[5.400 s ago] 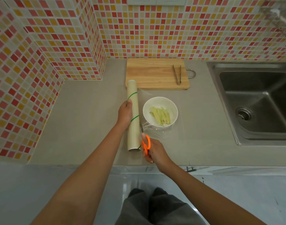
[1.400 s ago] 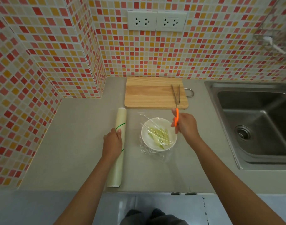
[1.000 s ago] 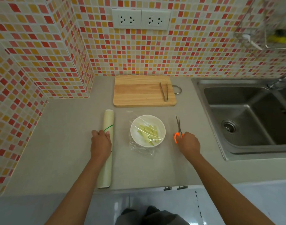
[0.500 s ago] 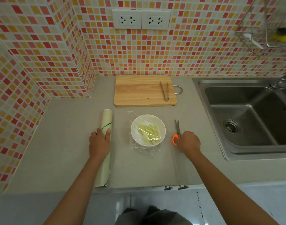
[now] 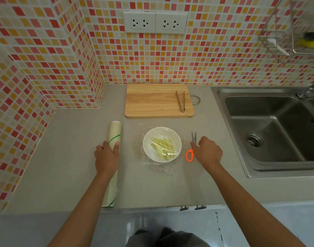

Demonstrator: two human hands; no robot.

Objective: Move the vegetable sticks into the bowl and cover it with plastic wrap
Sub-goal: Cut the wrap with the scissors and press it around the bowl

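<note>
**Two hands flank a wrapped bowl**

One white bowl (image 5: 161,143) sits mid-worktop (image 5: 67,157) holding pale green vegetable sticks (image 5: 163,147) under a loose sheet of plastic wrap (image 5: 157,165); half a second ago the right hand (image 5: 207,152) covered the scissors (image 5: 191,148), now its grip has loosened beside them; the left hand (image 5: 107,156) stays curled over the wrap roll (image 5: 113,157), left of the bowl; tongs (image 5: 180,100) lie on the far cutting board (image 5: 158,100).

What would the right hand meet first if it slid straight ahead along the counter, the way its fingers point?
Probably the scissors, already at the right hand; beyond them, likely the cutting board corner near the tongs.
</note>
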